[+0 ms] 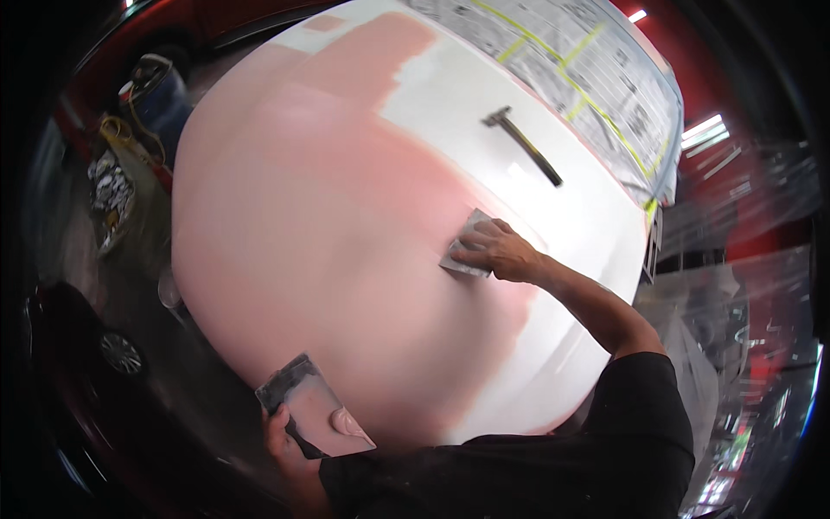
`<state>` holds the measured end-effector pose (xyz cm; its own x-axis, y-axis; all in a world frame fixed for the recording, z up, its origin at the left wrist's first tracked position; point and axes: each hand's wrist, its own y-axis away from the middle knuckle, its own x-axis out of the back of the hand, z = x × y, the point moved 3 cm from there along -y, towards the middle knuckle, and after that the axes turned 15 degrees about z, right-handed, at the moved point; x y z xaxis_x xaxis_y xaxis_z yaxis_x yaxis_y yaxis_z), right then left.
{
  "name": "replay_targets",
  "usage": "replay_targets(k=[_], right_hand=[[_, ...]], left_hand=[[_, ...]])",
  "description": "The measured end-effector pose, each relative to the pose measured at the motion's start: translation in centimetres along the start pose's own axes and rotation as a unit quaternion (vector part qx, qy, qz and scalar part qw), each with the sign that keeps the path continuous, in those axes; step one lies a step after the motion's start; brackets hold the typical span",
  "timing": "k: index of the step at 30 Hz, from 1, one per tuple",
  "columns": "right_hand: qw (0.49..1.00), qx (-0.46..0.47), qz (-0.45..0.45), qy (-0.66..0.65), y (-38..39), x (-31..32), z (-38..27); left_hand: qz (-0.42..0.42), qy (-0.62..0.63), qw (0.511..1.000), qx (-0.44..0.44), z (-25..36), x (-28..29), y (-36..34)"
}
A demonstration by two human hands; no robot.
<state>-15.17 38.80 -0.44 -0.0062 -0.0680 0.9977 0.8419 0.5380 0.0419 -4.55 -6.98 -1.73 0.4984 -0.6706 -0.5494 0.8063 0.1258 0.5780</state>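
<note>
A large curved white car panel (571,268) fills the middle, much of it coated with pink filler (303,225). My right hand (497,246) grips a grey flat rectangular spreader (467,227), pressed on the pink area near its boundary with the white. At the lower left, my left hand (281,432) holds a dark board (302,379) bearing a smear and a small mound of pink paste (344,419). Above my right hand, a black hammer-shaped tool with a yellowish stripe (532,151) lies on the white part.
Taped masking sheet (596,69) covers the upper right of the vehicle. A blue drum (156,112) and bagged clutter (111,199) stand at left. A dark car (78,346) is at lower left, a red vehicle (173,26) at upper left. Clear plastic sheeting (718,329) hangs at right.
</note>
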Motion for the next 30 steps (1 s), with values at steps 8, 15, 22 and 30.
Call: replay_targets(k=[8, 15, 22, 30], right_hand=[[0.995, -0.096, -0.014, 0.004, 16.1, -1.2, -1.4], [0.920, -0.256, -0.292, -0.055, 17.8, 4.9, -3.0], [0.873, -0.066, 0.327, -0.356, 11.7, 11.4, -15.1], [0.938, -0.003, 0.240, -0.251, 10.7, 5.4, -20.8]], left_hand=[[-0.099, -0.067, 0.992, 0.034, -3.5, -4.7, 4.9], [-0.106, -0.083, 0.984, 0.117, -6.0, -5.3, 5.0], [-0.068, -0.094, 0.963, 0.244, -10.7, -7.8, 1.9], [-0.065, -0.120, 0.961, 0.239, -8.6, -9.6, 3.2]])
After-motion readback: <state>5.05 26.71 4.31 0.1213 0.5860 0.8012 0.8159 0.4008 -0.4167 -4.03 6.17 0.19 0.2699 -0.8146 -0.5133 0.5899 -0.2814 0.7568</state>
